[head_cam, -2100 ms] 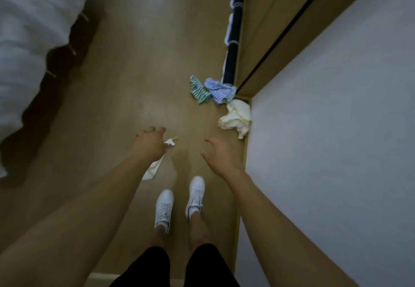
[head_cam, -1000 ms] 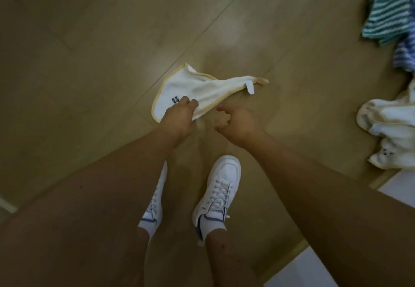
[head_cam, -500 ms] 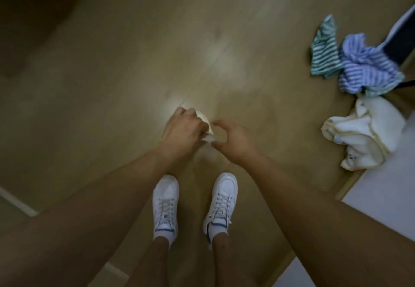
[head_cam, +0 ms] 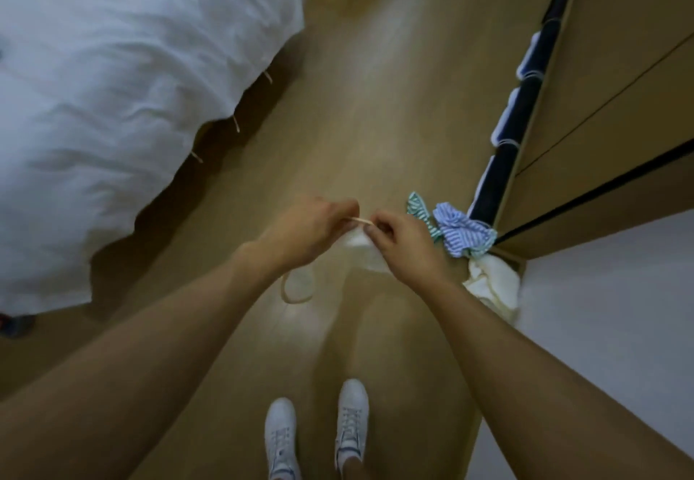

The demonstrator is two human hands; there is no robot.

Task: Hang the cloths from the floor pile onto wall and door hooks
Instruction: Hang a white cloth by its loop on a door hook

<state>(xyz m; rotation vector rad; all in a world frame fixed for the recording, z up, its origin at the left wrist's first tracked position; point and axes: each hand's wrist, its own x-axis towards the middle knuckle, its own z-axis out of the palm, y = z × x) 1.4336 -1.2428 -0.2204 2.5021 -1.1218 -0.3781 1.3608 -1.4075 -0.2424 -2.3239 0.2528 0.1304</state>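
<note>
A white cloth with a yellow border hangs in the air between my hands, above the wooden floor. My left hand and my right hand both pinch its top edge, stretching a short piece of the border taut between them. A lower fold of the cloth dangles under my left wrist. The floor pile lies to the right by the wall corner: a green striped cloth, a blue striped cloth and a cream cloth. No hook is in view.
A bed with a white duvet fills the upper left. Wooden wardrobe doors and a white wall run along the right. Dark and white items line the wardrobe's base. My white shoes stand on the floor below.
I have risen from a crouch and lifted the white cloth off the floor. Both hands now hold its top edge, and the view has swung up onto the bed and wardrobe.
</note>
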